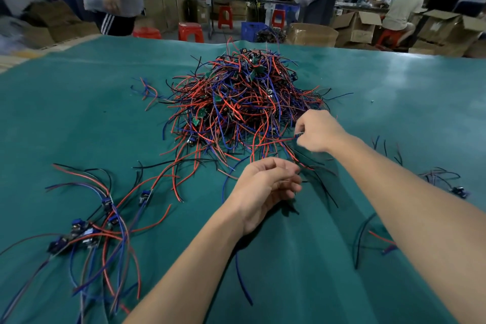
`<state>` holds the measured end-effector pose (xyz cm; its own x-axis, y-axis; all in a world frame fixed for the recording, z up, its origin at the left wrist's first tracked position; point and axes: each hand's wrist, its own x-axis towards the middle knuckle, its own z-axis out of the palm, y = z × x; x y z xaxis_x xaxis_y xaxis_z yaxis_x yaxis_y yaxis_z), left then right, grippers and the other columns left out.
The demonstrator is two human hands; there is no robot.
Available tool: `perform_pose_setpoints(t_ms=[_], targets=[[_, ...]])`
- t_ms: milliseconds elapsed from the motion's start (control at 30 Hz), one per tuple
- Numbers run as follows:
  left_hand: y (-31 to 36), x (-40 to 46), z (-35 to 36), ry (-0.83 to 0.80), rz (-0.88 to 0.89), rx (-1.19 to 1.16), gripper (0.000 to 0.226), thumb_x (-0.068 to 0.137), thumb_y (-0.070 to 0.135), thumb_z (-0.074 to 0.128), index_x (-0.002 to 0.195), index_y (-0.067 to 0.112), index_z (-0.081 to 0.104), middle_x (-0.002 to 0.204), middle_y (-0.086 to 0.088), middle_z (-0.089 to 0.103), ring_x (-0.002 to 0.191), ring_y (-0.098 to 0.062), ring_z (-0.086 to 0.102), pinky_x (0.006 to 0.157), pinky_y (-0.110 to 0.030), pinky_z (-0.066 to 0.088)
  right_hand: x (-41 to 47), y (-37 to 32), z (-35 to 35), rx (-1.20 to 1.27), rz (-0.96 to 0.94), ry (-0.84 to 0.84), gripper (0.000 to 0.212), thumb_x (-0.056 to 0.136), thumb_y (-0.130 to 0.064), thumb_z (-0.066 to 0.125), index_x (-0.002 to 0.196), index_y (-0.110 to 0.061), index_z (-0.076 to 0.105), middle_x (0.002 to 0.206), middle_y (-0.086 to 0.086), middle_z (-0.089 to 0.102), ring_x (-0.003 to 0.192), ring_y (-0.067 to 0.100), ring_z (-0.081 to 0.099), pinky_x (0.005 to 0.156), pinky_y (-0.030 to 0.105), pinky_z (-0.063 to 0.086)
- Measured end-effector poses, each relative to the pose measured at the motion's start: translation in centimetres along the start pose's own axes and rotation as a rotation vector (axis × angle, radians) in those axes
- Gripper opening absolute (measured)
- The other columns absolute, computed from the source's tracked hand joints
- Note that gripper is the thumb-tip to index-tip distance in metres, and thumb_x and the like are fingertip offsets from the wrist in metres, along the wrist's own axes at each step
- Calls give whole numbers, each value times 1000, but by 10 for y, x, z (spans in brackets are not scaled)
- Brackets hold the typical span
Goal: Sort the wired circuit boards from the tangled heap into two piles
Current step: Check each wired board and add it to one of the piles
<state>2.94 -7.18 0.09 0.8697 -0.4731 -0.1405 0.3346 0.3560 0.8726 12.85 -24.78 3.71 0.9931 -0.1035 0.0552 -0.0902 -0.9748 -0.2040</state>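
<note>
Now pulling step: right hand (319,131) pinches board at heap (244,102) 4 o'clock edge; left hand (265,184) loosely curled, grip unclear. Next, probably untangle wires, drop on pile (86,229).

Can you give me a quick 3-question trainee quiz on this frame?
1. True or false: the right hand pinches a piece at the edge of the tangled heap.
2. Which sorted pile looks bigger? A) left pile B) right pile
3. Fill in: the table cover is ___ in colour.

Key: 1 true; 2 A; 3 teal green. The left hand hovers with loosely curled fingers; whether it holds a wire is unclear.
</note>
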Motion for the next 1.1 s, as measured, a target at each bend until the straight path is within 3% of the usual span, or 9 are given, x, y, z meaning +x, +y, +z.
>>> perform_pose_setpoints(t_ms=[67, 167, 300, 400, 567, 633, 800, 933, 1100], targets=[[0, 0, 1, 1, 0, 5, 8, 93, -1, 56, 92, 4, 62, 76, -11, 64, 59, -13, 62, 55, -17, 49, -5, 10, -2, 69, 26, 38, 24, 82, -6, 70, 97, -22, 79, 112, 15, 73, 104, 33, 66, 94, 36, 55], [1, -1, 1, 4, -1, 10, 9, 93, -3, 56, 91, 4, 62, 76, -12, 65, 60, -14, 62, 55, -17, 50, -14, 21, -18, 245, 61, 147, 19, 78, -12, 83, 93, -23, 81, 89, 2, 74, 91, 23, 67, 83, 27, 50], [1, -1, 0, -1, 10, 8, 11, 92, -5, 56, 89, 3, 62, 78, -14, 65, 61, -16, 62, 56, -19, 51, -45, 26, -62, 980, 132, 347, 13, 83, -4, 79, 91, -13, 75, 73, 4, 71, 59, 11, 64, 61, 24, 52], [-1, -1, 0, -19, 19, 17, 9, 93, -3, 57, 98, 0, 63, 81, -15, 66, 62, -16, 63, 58, -19, 52, -80, 24, -87, 1416, 99, 358, 11, 88, -1, 72, 86, -12, 69, 65, 0, 71, 51, 5, 62, 52, 17, 49], [0, -1, 2, -48, 47, 14, 30, 87, 24, 64, 111, 6, 68, 90, -16, 71, 67, -18, 66, 61, -20, 52, -130, -3, -41, 1415, 121, 118, 5, 84, -3, 75, 82, -7, 71, 67, 6, 72, 49, 10, 62, 47, 18, 47], [-1, -2, 2, -75, 53, 24, 39, 83, 31, 64, 112, 6, 68, 92, -15, 72, 70, -19, 68, 63, -21, 53, -140, -12, -11, 1408, 181, 93, 6, 85, -4, 76, 82, -7, 72, 66, 6, 70, 48, 11, 60, 46, 20, 44], [-8, -1, 0, -105, 90, 82, 34, 84, 16, 66, 112, -4, 65, 87, -12, 71, 74, -15, 67, 66, -20, 53, -142, -19, 24, 1377, 227, 271, 12, 85, -2, 78, 76, -10, 73, 58, -6, 64, 48, 3, 52, 44, 13, 37], [-7, -1, -1, -58, 93, 60, 32, 75, 9, 70, 105, -1, 63, 87, -15, 69, 69, -15, 68, 62, -19, 54, -141, -23, 26, 1554, 238, 157, 12, 85, 0, 76, 78, -10, 76, 70, 7, 70, 57, 15, 53, 50, 21, 38], [-6, -1, -2, -54, 85, 74, 8, 89, 6, 64, 96, 7, 60, 83, -15, 64, 67, -16, 68, 60, -20, 54, -140, -18, 26, 1531, 225, 196, 4, 87, -8, 78, 85, -9, 81, 76, 5, 76, 55, 15, 61, 47, 20, 45]])
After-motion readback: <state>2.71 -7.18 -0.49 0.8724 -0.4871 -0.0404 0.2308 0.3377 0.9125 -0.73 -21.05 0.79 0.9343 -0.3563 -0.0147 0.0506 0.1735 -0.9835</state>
